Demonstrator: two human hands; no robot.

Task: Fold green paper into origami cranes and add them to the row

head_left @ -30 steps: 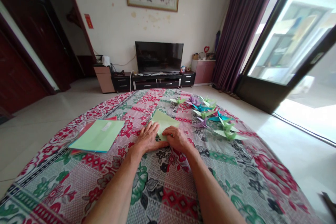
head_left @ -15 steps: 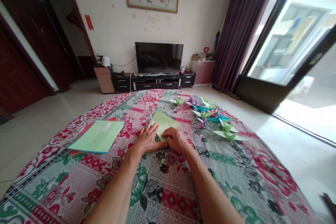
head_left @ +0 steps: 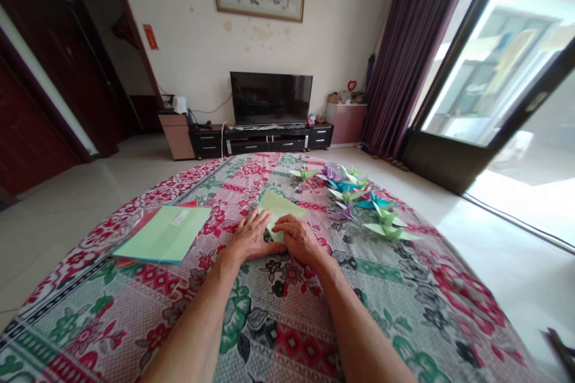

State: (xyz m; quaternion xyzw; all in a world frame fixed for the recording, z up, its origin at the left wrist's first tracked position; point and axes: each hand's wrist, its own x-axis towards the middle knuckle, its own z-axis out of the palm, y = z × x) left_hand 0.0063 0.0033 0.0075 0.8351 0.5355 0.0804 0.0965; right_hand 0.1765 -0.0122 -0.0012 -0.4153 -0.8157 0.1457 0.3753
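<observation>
A square sheet of light green paper [head_left: 279, 204] lies on the patterned tablecloth before me, its near edge partly covered by my hands. My left hand [head_left: 252, 236] rests on its left side, fingers stretched out flat and the thumb pointing right along the near edge. Against the right part of the sheet is my right hand [head_left: 298, 239], its fingers curled and closed at the paper's lower edge, close to the left thumb. The fingertips of the right hand are partly hidden, so any fold beneath them cannot be made out.
To the left lies a stack of coloured paper [head_left: 164, 234], green on top, with clear plastic wrapping. Several folded paper cranes [head_left: 348, 196] in green, purple and blue stand at the right. The round table's tablecloth [head_left: 179, 305] reaches its curved edge; a television [head_left: 271, 99] stands beyond.
My right hand has shifted slightly left over the paper, its fingers curling a little more. The left hand stays in place on the sheet.
</observation>
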